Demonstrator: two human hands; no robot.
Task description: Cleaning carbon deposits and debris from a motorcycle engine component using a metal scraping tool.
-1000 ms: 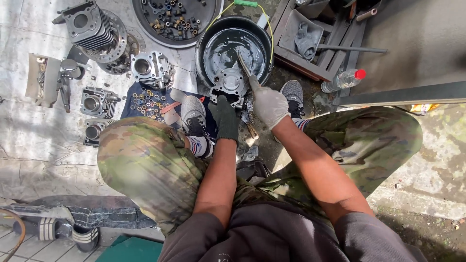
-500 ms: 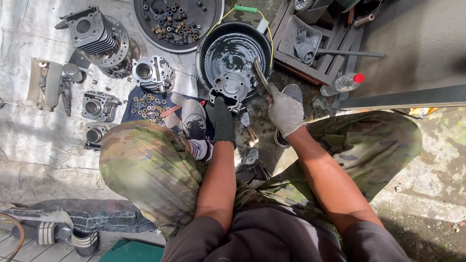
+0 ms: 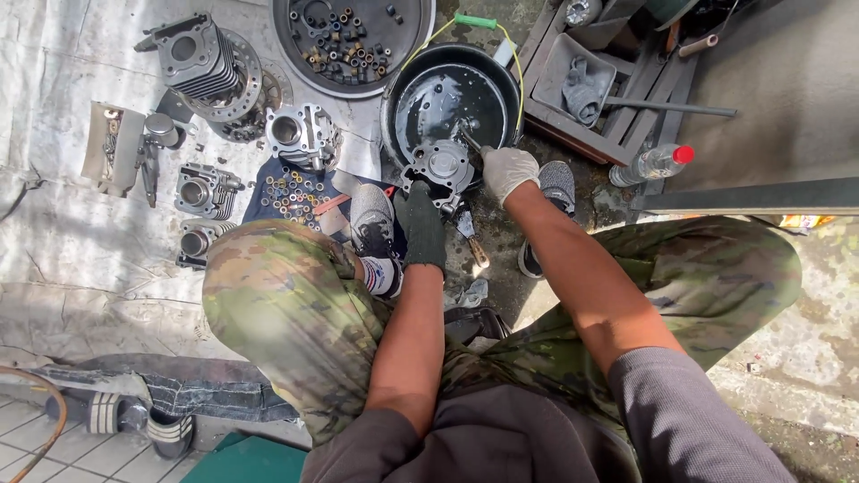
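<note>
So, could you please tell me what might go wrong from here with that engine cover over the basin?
1. The engine cover rests on the rim of the black basin of dark liquid; it could slip from the left hand and splash.
2. The right hand works a thin tool close to the left hand, so a slip might jab the glove.
3. The small loose parts by the shoe could get kicked.

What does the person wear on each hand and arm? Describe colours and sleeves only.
The left hand wears a dark green glove; the right hand wears a pale, off-white glove with a knitted look. Both forearms are bare. Grey sleeves are pushed up to about the elbows.
</note>
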